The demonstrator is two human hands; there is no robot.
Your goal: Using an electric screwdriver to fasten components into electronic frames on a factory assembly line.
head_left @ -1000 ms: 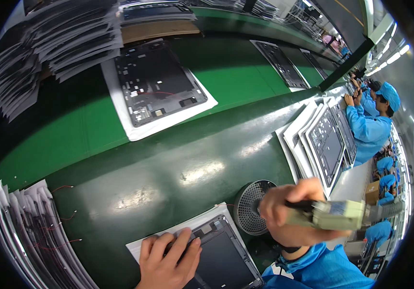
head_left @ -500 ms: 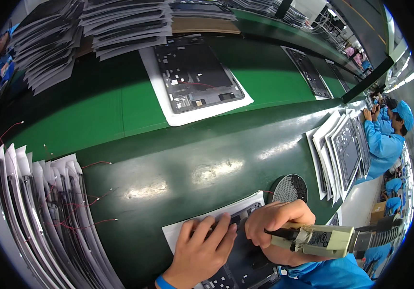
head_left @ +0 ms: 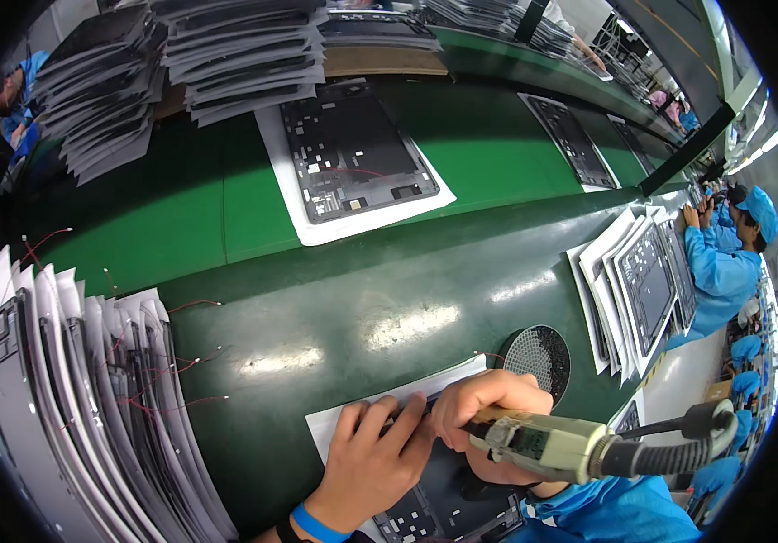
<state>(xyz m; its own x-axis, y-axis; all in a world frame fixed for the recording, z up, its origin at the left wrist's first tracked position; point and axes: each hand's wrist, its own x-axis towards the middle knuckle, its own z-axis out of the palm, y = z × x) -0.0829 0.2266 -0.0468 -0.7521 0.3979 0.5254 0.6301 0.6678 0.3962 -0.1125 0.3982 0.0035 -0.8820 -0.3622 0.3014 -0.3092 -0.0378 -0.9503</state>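
My right hand [head_left: 494,409] is wrapped round a beige electric screwdriver [head_left: 547,445], which lies tilted with its thick cable end to the right. Under both hands is a dark tablet housing [head_left: 461,507] on a white sheet [head_left: 339,425]. My left hand [head_left: 375,462], a blue band at its wrist, rests on the housing with fingers stretched out. Its fingertips are close beside the right hand. The screwdriver's tip is hidden behind my hands. Just beyond the right hand sits a round dish [head_left: 536,362] with a grid of small holes and dark small parts, probably screws.
At the left stands a row of housings with white sheets [head_left: 90,398], thin red wires sticking out. More sheet-backed housings lean at the right [head_left: 633,290]. Another housing [head_left: 353,154] lies on the green conveyor [head_left: 208,213]. Tall stacks [head_left: 244,59] stand beyond. Co-workers in blue [head_left: 719,267] sit at the right.
My right hand and the screwdriver have shifted left, closer to my left hand. The view has shifted slightly. The housing on the conveyor appears a little further left.
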